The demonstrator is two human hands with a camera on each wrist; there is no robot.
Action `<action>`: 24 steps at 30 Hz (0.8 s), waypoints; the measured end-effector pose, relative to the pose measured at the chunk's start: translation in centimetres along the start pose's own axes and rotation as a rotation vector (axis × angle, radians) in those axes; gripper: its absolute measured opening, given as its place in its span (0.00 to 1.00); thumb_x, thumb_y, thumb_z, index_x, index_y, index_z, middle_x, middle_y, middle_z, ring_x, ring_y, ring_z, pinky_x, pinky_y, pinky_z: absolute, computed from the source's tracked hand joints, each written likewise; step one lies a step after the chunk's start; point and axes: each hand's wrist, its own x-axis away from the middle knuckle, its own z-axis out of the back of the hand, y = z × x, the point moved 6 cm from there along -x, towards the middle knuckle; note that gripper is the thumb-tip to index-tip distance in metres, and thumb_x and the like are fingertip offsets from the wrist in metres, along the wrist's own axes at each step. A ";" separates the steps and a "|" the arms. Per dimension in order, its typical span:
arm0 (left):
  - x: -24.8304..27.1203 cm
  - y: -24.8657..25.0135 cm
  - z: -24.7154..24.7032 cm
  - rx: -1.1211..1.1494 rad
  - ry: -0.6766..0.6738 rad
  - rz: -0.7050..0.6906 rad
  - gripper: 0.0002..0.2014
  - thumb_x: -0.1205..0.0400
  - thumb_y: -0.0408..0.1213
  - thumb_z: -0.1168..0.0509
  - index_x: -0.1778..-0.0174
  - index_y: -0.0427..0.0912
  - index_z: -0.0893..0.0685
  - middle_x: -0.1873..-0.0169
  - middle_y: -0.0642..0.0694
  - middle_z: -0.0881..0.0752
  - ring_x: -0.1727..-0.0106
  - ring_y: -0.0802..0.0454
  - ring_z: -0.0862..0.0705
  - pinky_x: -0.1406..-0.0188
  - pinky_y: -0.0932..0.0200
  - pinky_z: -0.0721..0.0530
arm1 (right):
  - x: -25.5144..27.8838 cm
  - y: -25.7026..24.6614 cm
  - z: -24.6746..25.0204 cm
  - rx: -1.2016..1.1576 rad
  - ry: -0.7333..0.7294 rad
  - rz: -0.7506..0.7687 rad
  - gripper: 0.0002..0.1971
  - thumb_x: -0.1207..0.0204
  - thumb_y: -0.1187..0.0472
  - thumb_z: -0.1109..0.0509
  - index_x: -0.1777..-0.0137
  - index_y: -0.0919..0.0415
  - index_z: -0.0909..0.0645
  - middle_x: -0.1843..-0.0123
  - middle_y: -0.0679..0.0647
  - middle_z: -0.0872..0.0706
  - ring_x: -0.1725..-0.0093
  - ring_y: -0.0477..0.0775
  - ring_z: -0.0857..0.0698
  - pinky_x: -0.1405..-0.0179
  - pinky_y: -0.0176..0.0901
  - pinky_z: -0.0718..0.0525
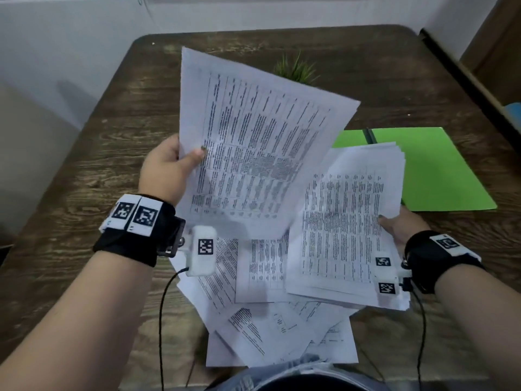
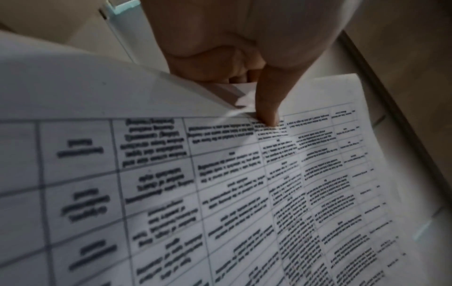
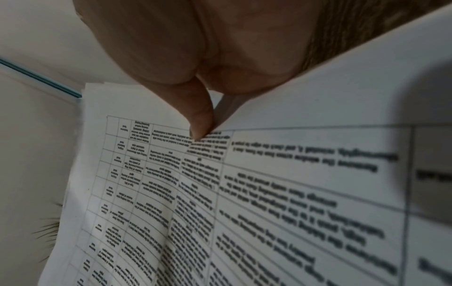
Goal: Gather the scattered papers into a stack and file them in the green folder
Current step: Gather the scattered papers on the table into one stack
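My left hand (image 1: 172, 167) pinches a few printed sheets (image 1: 259, 142) by their left edge and holds them raised above the table; its thumb (image 2: 267, 108) lies on the printed side. My right hand (image 1: 400, 227) grips a thicker stack of papers (image 1: 349, 221) at its right edge, with the thumb (image 3: 200, 120) on top. Several loose papers (image 1: 276, 328) lie scattered on the table at the near edge, under both held bundles. The green folder (image 1: 434, 170) lies flat on the table at the right, partly covered by the stack.
A small green plant (image 1: 296, 69) stands behind the raised sheets. The brown wooden table (image 1: 112, 153) has bare surface on its left side and at the far end. A white wall runs beyond it. Cables hang from both wrist cameras.
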 end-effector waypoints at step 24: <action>4.5 -8.6 -10.2 -0.316 -0.278 0.338 0.24 0.16 0.40 0.39 0.24 0.43 0.36 0.36 0.45 0.19 0.49 0.48 0.23 0.52 0.59 0.28 | 6.7 -1.8 -5.5 -0.631 -0.065 -0.118 0.24 0.15 0.52 0.45 0.29 0.70 0.27 0.29 0.69 0.21 0.39 0.68 0.17 0.37 0.56 0.22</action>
